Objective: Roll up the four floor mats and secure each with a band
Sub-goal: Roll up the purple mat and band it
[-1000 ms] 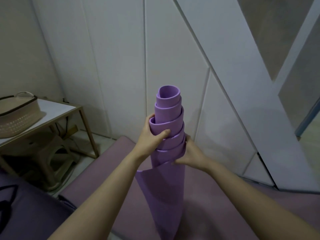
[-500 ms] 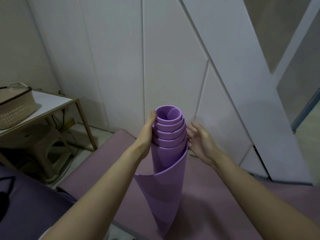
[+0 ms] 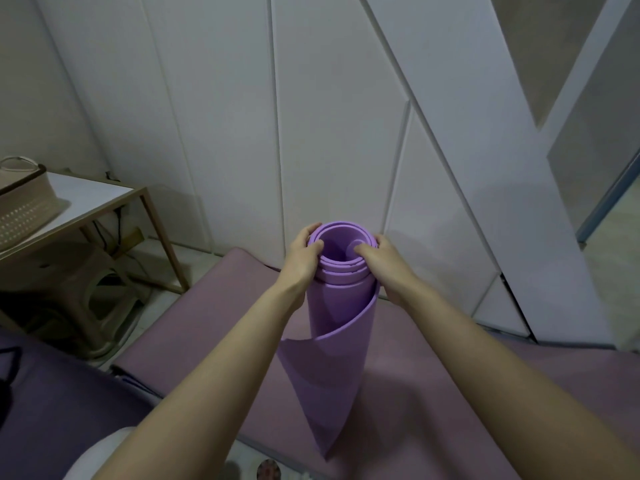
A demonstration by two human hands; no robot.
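left hand (image 3: 300, 258), right hand (image 3: 382, 261) grip upright mat roll (image 3: 341, 299); roll's base apparently hidden.

dim, soft indoor light, faint shadows, wide-angle bending at the edges.

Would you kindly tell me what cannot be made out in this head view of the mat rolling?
Head view only.
Purple mat: its lower end is hidden behind its own loose outer flap.
Left hand and right hand, both pinching the roll's rim: palms face away from the camera.
Basket: cut off by the left edge.
Round item at the bottom edge: cut off, too blurred to name.
Bands: none in view.
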